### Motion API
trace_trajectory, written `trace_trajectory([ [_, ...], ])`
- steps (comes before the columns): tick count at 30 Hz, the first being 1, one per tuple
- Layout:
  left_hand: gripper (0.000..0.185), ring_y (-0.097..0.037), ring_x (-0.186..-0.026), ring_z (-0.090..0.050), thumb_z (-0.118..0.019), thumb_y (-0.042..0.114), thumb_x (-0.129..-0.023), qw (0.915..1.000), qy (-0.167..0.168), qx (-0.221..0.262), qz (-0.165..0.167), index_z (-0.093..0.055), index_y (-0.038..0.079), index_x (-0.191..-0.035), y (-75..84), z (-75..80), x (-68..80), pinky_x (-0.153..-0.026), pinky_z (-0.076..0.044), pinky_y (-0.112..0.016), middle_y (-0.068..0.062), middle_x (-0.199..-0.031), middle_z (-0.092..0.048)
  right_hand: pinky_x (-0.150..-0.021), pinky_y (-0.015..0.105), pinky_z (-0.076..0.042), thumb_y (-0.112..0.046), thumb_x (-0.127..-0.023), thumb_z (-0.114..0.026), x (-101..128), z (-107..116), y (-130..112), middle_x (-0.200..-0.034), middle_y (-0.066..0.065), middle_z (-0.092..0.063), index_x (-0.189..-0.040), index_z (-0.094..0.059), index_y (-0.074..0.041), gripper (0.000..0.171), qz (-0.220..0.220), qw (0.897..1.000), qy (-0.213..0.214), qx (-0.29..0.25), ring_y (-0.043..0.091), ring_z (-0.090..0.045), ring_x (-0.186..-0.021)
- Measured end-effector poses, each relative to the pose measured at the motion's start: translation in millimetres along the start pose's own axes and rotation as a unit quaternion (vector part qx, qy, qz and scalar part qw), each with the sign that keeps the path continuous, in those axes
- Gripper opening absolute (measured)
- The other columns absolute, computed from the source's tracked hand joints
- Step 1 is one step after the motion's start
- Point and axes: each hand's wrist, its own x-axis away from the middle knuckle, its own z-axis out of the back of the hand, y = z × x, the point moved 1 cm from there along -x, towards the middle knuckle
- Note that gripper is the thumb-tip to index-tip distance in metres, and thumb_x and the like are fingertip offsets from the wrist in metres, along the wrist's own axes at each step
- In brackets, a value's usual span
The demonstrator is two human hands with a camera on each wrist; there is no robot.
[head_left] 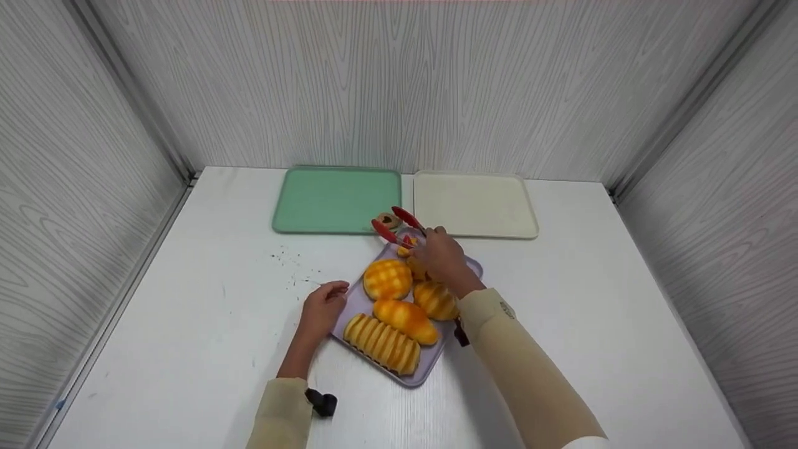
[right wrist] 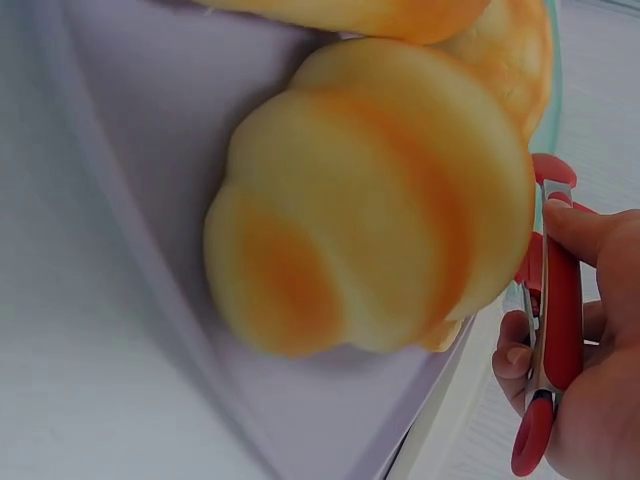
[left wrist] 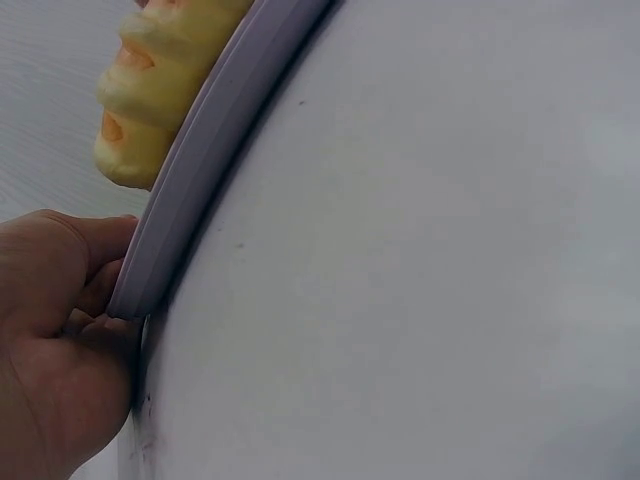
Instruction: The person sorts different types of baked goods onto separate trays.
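My right hand grips a pair of red-tipped tongs over the far end of a lilac tray. The spread tips are beside a small round brown item with a dark centre, near the green tray's front right corner; whether they squeeze it, I cannot tell. My left hand holds the lilac tray's left rim, fingers curled at the edge. On this tray lie a ridged long loaf, a smooth oval bun, a checked round bun and a striped round bun. Smaller pieces are partly hidden by my right hand.
A green tray stands at the back left, with a cream tray to its right. Dark specks mark the white table left of the lilac tray. Wood-grain panels enclose the table at the back and sides.
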Motion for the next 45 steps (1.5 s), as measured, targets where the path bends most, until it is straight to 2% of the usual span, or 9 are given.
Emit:
trace_trajectory([
  [7,0.031,-0.025,-0.113,-0.062,-0.057,0.008,-0.097,1.0000,0.000,-0.001,0.004,-0.067,0.005,-0.126,0.7,-1.7,0.8,-0.101,-0.049,-0.044,-0.012,-0.120,-0.068,-0.105,0.048,-0.049,-0.047,-0.098,-0.061,10.9,6.5,13.6,-0.139,0.016,-0.051,-0.149,-0.045,-0.003,0.069,0.001,1.000,-0.006,-0.016,0.031,-0.059,-0.117],
  [15,0.031,-0.026,-0.115,-0.062,-0.057,0.008,-0.098,1.0000,0.003,-0.002,0.007,-0.067,0.006,-0.127,-1.6,-1.1,1.5,-0.103,-0.049,-0.044,-0.012,-0.121,-0.068,-0.111,0.052,-0.042,-0.044,-0.098,-0.063,33.4,18.7,35.8,-0.149,0.019,-0.045,-0.153,-0.039,-0.002,0.073,0.017,1.000,-0.014,0.000,0.037,-0.052,-0.131],
  [22,0.032,-0.026,-0.117,-0.061,-0.057,0.010,-0.098,0.9997,-0.004,-0.020,0.010,-0.066,0.007,-0.128,-0.9,0.1,2.4,-0.103,-0.048,-0.044,-0.011,-0.124,-0.067,-0.106,0.054,-0.046,-0.037,-0.095,-0.069,61.7,32.4,65.9,-0.140,0.021,-0.051,-0.146,-0.045,0.002,0.068,0.039,0.999,0.011,0.008,0.039,-0.057,-0.123],
  [32,0.032,-0.025,-0.119,-0.060,-0.056,0.011,-0.099,0.9995,-0.006,-0.024,0.019,-0.065,0.009,-0.130,1.5,-0.4,3.2,-0.105,-0.048,-0.044,-0.010,-0.127,-0.066,-0.104,0.054,-0.048,-0.036,-0.093,-0.072,101.2,36.3,93.3,-0.139,0.017,-0.054,-0.148,-0.047,-0.005,0.068,0.030,0.999,-0.005,-0.022,0.035,-0.058,-0.120],
  [38,0.032,-0.025,-0.120,-0.059,-0.056,0.013,-0.100,0.9991,-0.003,-0.030,0.029,-0.065,0.011,-0.130,1.2,-1.5,3.0,-0.106,-0.047,-0.044,-0.009,-0.127,-0.066,-0.103,0.056,-0.048,-0.036,-0.093,-0.072,113.1,37.7,104.4,-0.137,0.018,-0.055,-0.145,-0.049,-0.004,0.066,0.032,0.999,0.000,-0.026,0.035,-0.058,-0.120],
  [45,0.032,-0.025,-0.119,-0.060,-0.056,0.012,-0.099,0.9994,0.001,-0.027,0.020,-0.065,0.009,-0.130,1.0,-2.7,3.2,-0.105,-0.048,-0.044,-0.010,-0.127,-0.066,-0.100,0.056,-0.049,-0.034,-0.093,-0.071,118.2,43.7,114.9,-0.136,0.018,-0.056,-0.143,-0.052,-0.004,0.062,0.031,0.999,0.000,-0.022,0.035,-0.059,-0.117],
])
